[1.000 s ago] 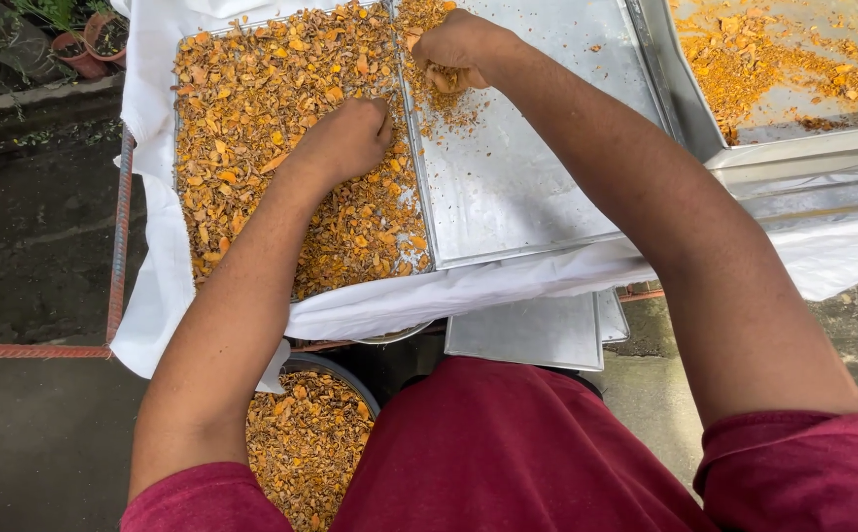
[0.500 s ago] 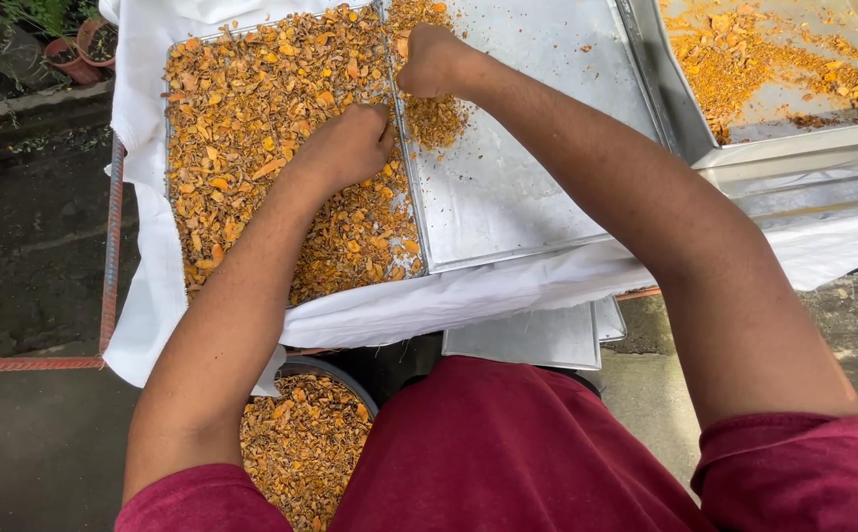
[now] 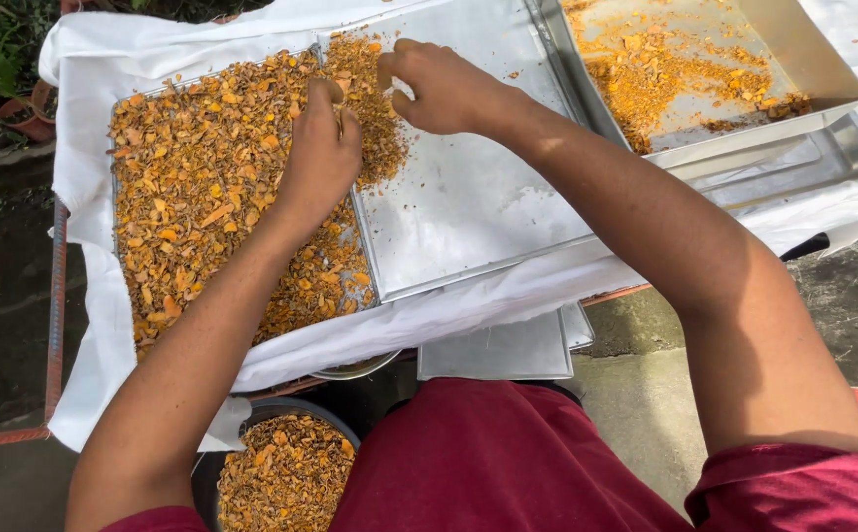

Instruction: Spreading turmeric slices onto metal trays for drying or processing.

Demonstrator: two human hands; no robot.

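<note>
While the left hand (image 3: 322, 148) lies flat on orange dried slices (image 3: 202, 197) in the left steel tray (image 3: 365, 266), the right hand (image 3: 444, 89), since shifted off the pile, pinches slices at the middle steel tray's (image 3: 468, 207) far-left corner.

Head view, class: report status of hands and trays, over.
Left hand flat on orange pieces. Right hand curled over middle tray, small pile beneath. Nothing blocking.

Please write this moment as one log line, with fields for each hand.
left hand: on dried orange pieces in left tray | right hand: at small pile on middle tray | bowl: below table
</note>
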